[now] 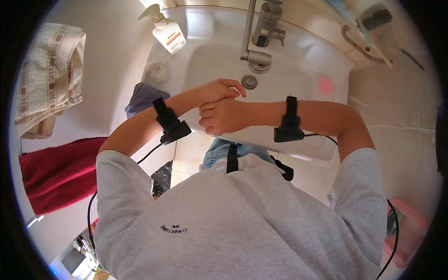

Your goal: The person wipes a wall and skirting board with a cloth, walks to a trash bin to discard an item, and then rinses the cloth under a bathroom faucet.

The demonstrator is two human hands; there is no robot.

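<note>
My left hand (221, 89) is over the near part of the white washbasin (203, 59), with bent fingers pointing right toward the drain plug (249, 82). No object shows in it. Against its near side lies my right hand (224, 116), back up and fingers curled leftward; the two hands touch. The right palm and thumb are mostly hidden, and the skin looks wet. Beyond the hands stands a metal faucet (267, 24) with a jointed swivel spout (259, 57). No water stream can be made out. Each forearm wears a black strap with a cabled device.
A white pump bottle (169, 36) stands at the basin's back left corner. A whitish crumpled item (158, 71) and a grey-purple cloth (145, 99) lie on the left rim. Beige (52, 70) and red (63, 171) towels hang at left. A pink container (406, 232) sits low at right.
</note>
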